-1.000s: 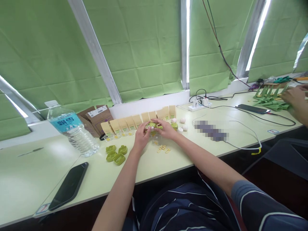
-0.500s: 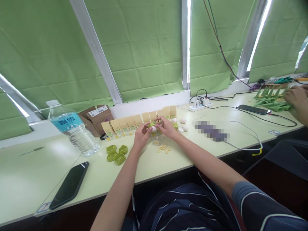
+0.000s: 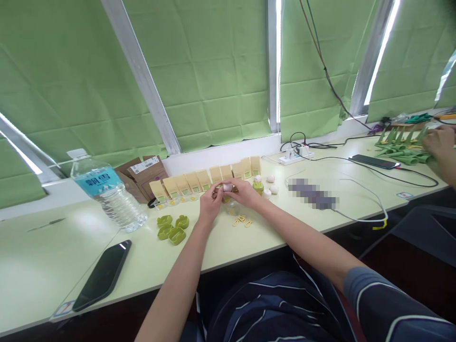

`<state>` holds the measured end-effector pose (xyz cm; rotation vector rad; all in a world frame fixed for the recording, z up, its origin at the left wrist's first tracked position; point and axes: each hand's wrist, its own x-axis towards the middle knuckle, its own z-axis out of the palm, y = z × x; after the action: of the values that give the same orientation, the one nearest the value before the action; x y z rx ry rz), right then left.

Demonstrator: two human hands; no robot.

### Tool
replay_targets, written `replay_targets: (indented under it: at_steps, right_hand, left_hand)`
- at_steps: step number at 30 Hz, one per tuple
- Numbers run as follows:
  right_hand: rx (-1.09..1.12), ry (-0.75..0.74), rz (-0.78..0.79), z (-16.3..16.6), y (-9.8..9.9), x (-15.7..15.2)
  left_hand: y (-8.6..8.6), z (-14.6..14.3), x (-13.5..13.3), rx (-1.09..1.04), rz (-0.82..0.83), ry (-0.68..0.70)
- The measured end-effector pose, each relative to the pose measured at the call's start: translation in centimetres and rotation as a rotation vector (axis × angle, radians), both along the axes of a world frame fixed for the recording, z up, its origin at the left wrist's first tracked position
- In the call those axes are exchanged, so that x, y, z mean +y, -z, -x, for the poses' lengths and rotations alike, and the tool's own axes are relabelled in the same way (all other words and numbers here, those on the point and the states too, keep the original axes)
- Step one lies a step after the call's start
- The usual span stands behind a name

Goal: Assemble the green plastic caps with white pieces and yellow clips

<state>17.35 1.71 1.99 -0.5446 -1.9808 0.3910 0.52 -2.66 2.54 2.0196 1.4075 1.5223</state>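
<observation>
My left hand (image 3: 209, 203) and my right hand (image 3: 243, 191) meet over the pale green table (image 3: 221, 247), fingers pinched together on a small white and pink ball (image 3: 227, 187) held between them. Just behind stands a row of tan paper packets (image 3: 199, 180). Yellow clips (image 3: 241, 220) lie on the table below my hands. Several green shell-shaped pieces (image 3: 173, 227) lie to the left. More small white balls (image 3: 270, 184) and a green piece (image 3: 258, 186) rest to the right of my hands.
A water bottle (image 3: 107, 190) stands at the left, with a black phone (image 3: 102, 274) near the front edge. Cardboard boxes (image 3: 142, 172) sit behind. A power strip (image 3: 295, 156), cables and another phone (image 3: 374, 161) lie right. Another person's hand (image 3: 440, 145) works on green cones (image 3: 399, 147) at far right.
My hands have closed in tighter on the small piece, and the white ball now shows between my fingertips instead of the green part. The other person's hand shifted slightly.
</observation>
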Motion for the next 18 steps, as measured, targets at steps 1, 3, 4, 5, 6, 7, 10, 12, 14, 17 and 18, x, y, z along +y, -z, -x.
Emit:
replay_targets:
  at_steps: [1, 3, 4, 5, 6, 7, 10, 12, 14, 17, 18]
  right_hand:
    - [-0.012, 0.007, -0.004, -0.01, -0.01, 0.03]
    - [-0.026, 0.019, -0.015, -0.04, 0.04, 0.18]
    - [-0.027, 0.025, -0.019, -0.05, 0.1, 0.29]
    - [-0.029, 0.031, -0.018, -0.07, 0.17, 0.4]
    - [-0.033, 0.037, -0.015, -0.1, 0.25, 0.49]
    - [-0.035, 0.047, -0.014, -0.13, 0.3, 0.55]
    - [-0.063, 0.086, -0.029, -0.26, 0.27, 0.47]
    - [-0.094, 0.1, -0.044, -0.35, 0.12, 0.25]
    - [-0.123, 0.103, -0.056, -0.44, -0.04, 0.03]
    - [-0.143, 0.1, -0.084, -0.49, -0.12, -0.1]
    - [-0.141, 0.102, -0.093, -0.46, -0.1, -0.09]
  left_hand:
    - [-0.06, -0.01, -0.03, -0.011, 0.015, 0.005]
    - [-0.12, -0.03, -0.04, -0.008, 0.036, 0.001]
    - [-0.13, -0.04, -0.01, 0.004, 0.04, -0.005]
    - [-0.11, -0.06, 0.02, 0.017, 0.04, -0.007]
    - [-0.07, -0.07, 0.05, 0.029, 0.037, -0.005]
    - [-0.01, -0.05, 0.1, 0.035, 0.035, 0.003]
    - [0.28, 0.16, 0.32, 0.016, 0.042, 0.053]
    - [0.48, 0.4, 0.51, -0.004, 0.054, 0.079]
    - [0.58, 0.55, 0.64, -0.023, 0.065, 0.093]
    - [0.46, 0.38, 0.61, -0.007, 0.07, 0.089]
    - [0.35, 0.22, 0.54, 0.008, 0.065, 0.08]
